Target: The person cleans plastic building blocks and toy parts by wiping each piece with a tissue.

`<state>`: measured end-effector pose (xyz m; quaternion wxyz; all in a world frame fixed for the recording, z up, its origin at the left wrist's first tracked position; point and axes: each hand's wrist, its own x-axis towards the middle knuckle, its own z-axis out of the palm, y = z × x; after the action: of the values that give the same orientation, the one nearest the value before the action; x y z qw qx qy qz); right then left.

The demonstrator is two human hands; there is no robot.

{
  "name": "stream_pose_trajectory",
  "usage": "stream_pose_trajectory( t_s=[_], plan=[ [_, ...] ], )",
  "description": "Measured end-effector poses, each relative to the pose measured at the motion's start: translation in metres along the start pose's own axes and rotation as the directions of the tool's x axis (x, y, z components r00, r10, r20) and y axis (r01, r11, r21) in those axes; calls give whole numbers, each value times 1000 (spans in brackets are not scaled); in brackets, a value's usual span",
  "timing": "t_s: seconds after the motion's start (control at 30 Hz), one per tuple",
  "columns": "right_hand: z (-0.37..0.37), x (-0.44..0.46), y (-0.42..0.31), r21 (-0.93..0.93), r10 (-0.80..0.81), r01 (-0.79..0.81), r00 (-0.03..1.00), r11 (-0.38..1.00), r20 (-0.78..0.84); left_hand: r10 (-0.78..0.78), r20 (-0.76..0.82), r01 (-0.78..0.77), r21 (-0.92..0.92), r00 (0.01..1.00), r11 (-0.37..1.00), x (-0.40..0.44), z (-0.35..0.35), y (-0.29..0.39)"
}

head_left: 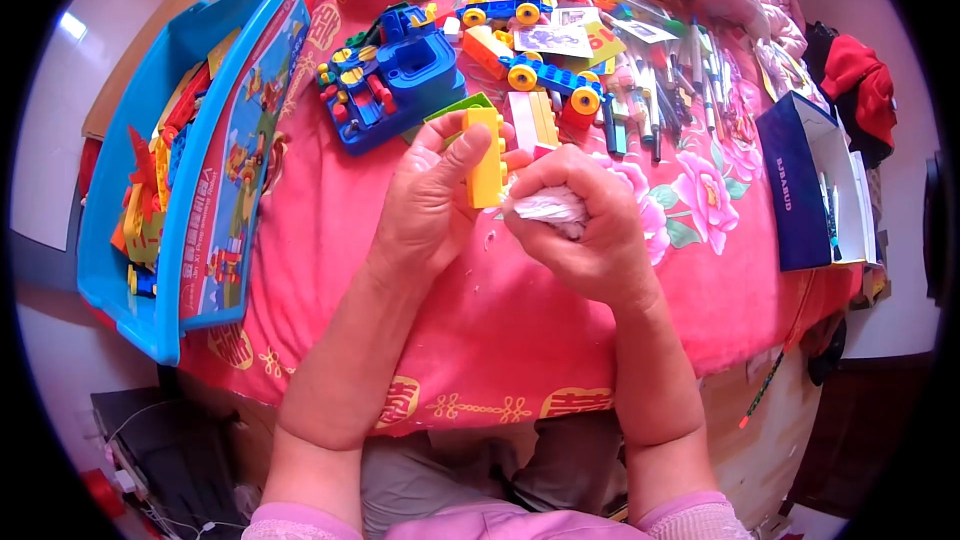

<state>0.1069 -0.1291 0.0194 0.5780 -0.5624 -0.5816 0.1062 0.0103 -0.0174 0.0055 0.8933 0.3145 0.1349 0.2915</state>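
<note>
Tissue (550,208) beside block (482,178), mid-frame.
Left hand (422,202): grip closed on block, upright. Right hand (598,238): grip closed round bunched tissue.

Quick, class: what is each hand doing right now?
Left hand: closed on a yellow block.
Right hand: closed around a crumpled white tissue or cloth.

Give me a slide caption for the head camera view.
Left hand holds a yellow block, right hand a crumpled white cloth, over a red bedspread.
</note>
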Motion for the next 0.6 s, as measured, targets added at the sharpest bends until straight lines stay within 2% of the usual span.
stream_pose_trajectory(
  t_s=[0.03,0.07,0.1,0.13,0.17,0.27,0.3,0.33,0.4,0.43,0.5,0.53,0.57,0.6],
  plan=[
    [1,-1,2,26,-29,30,999,999,-42,26,-20,-26,36,999,999,2,-2,-1],
    [-1,-1,0,58,33,-27,994,998,-105,53,-39,-50,72,998,996,2,-3,-2],
    [-4,-2,-5,94,97,-83,981,992,-165,25,14,-27,172,1000,985,-1,-3,1],
    [-6,-2,-7,133,162,-134,961,982,-223,21,21,-24,195,1000,980,-3,-2,1],
    [-4,0,-8,187,162,-112,947,976,-278,14,29,-20,218,999,976,-4,-1,1],
    [-2,1,0,109,64,-32,948,994,-311,41,-40,-27,311,998,950,-8,6,-6],
    [-1,1,3,-20,14,-20,960,1000,-281,58,-46,-41,318,997,947,-7,4,-9],
    [2,1,2,-65,-30,16,972,998,-232,76,-52,-55,325,996,944,-6,2,-11],
    [5,2,-3,-97,-98,99,995,990,18,140,-69,-104,374,988,922,-2,0,-13],
    [5,1,-4,-38,-93,96,993,995,71,173,-75,-129,399,982,908,-1,-1,-13],
    [5,-1,-5,82,-93,80,980,993,174,154,-82,-125,286,985,950,1,-1,-11],
    [2,-1,-5,145,8,-11,1000,989,17,144,-84,-122,228,986,966,1,0,-8],
    [-4,-1,-4,218,120,-89,984,972,-132,47,-22,-42,189,999,981,-5,-1,-1],
    [-11,0,-4,298,236,-153,934,942,-268,23,-7,-22,165,1000,986,-5,-1,0]
  ],
)
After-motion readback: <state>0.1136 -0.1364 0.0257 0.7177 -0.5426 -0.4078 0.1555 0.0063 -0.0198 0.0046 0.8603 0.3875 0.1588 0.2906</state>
